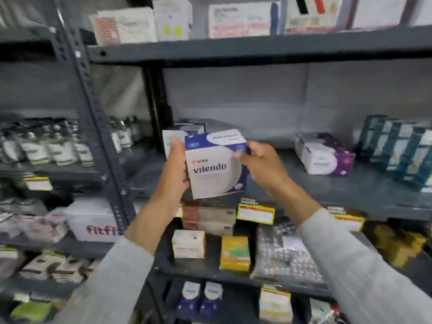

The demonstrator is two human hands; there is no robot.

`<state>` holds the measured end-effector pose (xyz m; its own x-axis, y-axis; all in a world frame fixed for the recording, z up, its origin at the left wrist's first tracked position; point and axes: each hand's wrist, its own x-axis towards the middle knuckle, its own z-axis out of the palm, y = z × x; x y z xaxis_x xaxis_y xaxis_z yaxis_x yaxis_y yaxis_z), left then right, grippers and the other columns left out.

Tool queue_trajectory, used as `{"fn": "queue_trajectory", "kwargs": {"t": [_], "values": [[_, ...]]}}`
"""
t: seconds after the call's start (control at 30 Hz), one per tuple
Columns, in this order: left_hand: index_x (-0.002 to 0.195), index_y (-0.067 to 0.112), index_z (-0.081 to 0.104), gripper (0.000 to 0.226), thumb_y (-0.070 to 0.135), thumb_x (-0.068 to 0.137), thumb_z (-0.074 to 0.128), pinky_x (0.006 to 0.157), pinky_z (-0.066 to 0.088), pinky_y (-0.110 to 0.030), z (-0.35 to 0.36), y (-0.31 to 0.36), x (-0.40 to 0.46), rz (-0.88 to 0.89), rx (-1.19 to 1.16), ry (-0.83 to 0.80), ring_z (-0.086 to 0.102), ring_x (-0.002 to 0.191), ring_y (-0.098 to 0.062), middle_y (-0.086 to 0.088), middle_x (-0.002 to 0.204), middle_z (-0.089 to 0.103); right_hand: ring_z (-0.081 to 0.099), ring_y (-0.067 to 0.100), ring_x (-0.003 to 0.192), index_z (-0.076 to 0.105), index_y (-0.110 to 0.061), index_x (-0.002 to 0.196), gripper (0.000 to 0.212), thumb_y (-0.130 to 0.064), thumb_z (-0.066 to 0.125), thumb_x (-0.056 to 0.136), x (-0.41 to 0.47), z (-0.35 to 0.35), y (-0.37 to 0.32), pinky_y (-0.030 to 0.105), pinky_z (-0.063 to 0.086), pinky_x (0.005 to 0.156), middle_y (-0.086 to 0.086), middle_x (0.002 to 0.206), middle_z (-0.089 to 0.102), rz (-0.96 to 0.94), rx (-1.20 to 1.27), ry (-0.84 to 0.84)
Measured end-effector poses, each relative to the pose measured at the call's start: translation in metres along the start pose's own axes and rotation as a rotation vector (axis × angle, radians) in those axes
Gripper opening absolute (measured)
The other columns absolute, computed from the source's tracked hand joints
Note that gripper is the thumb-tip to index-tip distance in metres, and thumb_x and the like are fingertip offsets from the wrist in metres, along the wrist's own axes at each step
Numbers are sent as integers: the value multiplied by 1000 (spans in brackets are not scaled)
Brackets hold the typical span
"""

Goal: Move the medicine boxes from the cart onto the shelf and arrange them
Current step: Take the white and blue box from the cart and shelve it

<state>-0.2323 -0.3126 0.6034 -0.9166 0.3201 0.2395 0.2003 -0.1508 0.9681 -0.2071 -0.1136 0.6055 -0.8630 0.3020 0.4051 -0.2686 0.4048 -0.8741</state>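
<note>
A white and blue medicine box marked "vitendo" is held up in front of the middle shelf. My left hand grips its left side and my right hand pinches its right upper edge. Just behind my left hand, a second similar white box shows partly, and another one stands on the shelf behind it. A white and purple box lies on the same shelf to the right. The cart is out of view.
Teal and white boxes stand at the shelf's right end. Small bottles fill the left rack behind a grey upright post. The upper shelf and the lower shelf carry more boxes and blister packs.
</note>
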Motion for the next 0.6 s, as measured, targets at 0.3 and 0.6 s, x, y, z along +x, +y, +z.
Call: {"fn": "queue_trajectory", "kwargs": {"t": [0.3,0.6], "values": [[105,45,70,71,79,94,8,77,47,-27,-80,-19,76,-71,42,76,74,80,9,22,90,80,71,29,108,71,-18,107,40,12,63,81,88,111,29,48,58,98,8,113,76,230,209,-189],[91,44,77,70,75,98,15,59,56,-13,-78,-37,75,-82,71,173,75,79,4,20,86,81,65,20,119,54,-19,141,55,-7,72,90,75,108,48,38,63,89,-1,135,67,201,113,-195]]}}
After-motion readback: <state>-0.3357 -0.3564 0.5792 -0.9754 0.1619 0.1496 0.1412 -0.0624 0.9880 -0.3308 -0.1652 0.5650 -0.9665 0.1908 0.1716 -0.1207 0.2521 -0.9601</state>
